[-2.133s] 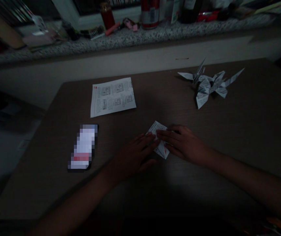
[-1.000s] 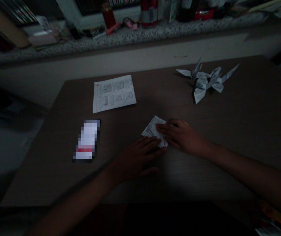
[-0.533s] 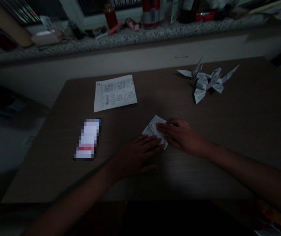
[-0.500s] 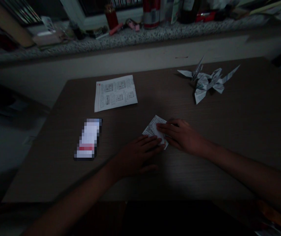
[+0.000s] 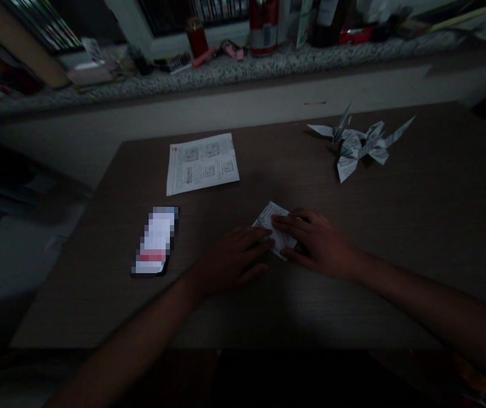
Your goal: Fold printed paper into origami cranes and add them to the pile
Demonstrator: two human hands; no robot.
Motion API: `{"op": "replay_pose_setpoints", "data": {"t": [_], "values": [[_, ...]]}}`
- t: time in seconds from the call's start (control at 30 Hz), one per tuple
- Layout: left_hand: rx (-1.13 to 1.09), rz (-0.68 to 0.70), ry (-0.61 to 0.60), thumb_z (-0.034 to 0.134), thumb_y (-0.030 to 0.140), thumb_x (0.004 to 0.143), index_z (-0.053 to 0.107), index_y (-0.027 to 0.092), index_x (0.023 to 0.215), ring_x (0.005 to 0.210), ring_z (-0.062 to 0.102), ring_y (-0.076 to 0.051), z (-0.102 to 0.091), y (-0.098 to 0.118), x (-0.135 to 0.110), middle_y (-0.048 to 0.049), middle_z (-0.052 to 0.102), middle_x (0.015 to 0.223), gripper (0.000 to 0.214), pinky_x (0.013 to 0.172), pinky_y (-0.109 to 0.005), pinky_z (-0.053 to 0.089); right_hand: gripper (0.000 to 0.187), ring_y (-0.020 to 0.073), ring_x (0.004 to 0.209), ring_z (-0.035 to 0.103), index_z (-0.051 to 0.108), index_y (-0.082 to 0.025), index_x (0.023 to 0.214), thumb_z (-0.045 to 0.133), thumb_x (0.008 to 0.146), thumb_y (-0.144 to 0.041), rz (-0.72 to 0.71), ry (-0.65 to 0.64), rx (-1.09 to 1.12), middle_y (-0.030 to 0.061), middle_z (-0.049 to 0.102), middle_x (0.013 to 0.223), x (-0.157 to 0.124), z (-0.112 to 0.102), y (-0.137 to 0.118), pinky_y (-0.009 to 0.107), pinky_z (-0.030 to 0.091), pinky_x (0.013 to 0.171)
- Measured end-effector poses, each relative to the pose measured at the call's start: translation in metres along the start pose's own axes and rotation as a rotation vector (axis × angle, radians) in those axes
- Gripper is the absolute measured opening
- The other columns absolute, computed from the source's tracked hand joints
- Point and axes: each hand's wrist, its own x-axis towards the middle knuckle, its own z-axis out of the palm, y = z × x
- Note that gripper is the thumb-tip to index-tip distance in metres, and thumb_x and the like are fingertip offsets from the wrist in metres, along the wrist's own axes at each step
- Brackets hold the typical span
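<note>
A small folded piece of printed paper (image 5: 273, 222) lies on the dark wooden table (image 5: 396, 238) in dim light. My right hand (image 5: 317, 241) lies flat over the paper's right part, fingers stretched out and pressing it down. From the left, my left hand (image 5: 232, 260) reaches in, fingers spread, with its fingertips on the paper's near left edge. Part of the paper is hidden under both hands.
A printed instruction sheet (image 5: 203, 163) lies at the table's back left. A phone (image 5: 156, 240) lies left of my hands. Folded paper cranes (image 5: 359, 144) sit at the back right. Behind the table, a stone ledge (image 5: 234, 68) holds cans, bottles and small clutter.
My left hand has slid slightly back along the paper's near edge and my right hand covers more of the paper. The view has shifted a little.
</note>
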Motion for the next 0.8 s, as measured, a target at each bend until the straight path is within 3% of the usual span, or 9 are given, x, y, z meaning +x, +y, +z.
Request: {"op": "replay_pose_setpoints", "data": {"t": [0.43, 0.63, 0.8], "values": [[0.034, -0.036, -0.057, 0.043, 0.041, 0.11, 0.048, 0.025, 0.154, 0.149, 0.043, -0.023, -0.001, -0.01, -0.002, -0.0045, 0.05, 0.159, 0.047, 0.126, -0.048, 0.03, 0.061, 0.0357, 0.127, 0.053, 0.053, -0.019, 0.15, 0.064, 0.096, -0.043, 0.013, 0.033, -0.022, 0.0106, 0.06, 0.151, 0.0, 0.005, -0.004, 0.056, 0.048, 0.103], [0.083, -0.175, -0.04, 0.032, 0.033, 0.112, 0.043, 0.029, 0.158, 0.155, 0.034, -0.023, -0.002, -0.017, 0.0, -0.0003, 0.045, 0.163, 0.047, 0.128, -0.052, 0.024, 0.061, 0.0378, 0.128, 0.054, 0.053, -0.021, 0.15, 0.066, 0.094, -0.042, 0.018, 0.039, -0.014, 0.0121, 0.061, 0.148, -0.001, 0.005, -0.003, 0.058, 0.049, 0.101], [0.122, -0.278, 0.022, 0.032, 0.033, 0.112, 0.047, 0.026, 0.155, 0.153, 0.038, -0.023, 0.0, -0.018, 0.003, -0.0023, 0.044, 0.163, 0.046, 0.125, -0.05, 0.031, 0.061, 0.0373, 0.127, 0.053, 0.054, -0.017, 0.149, 0.066, 0.095, -0.041, 0.005, 0.026, -0.03, 0.0118, 0.059, 0.151, -0.001, 0.005, -0.003, 0.057, 0.049, 0.101]]}}
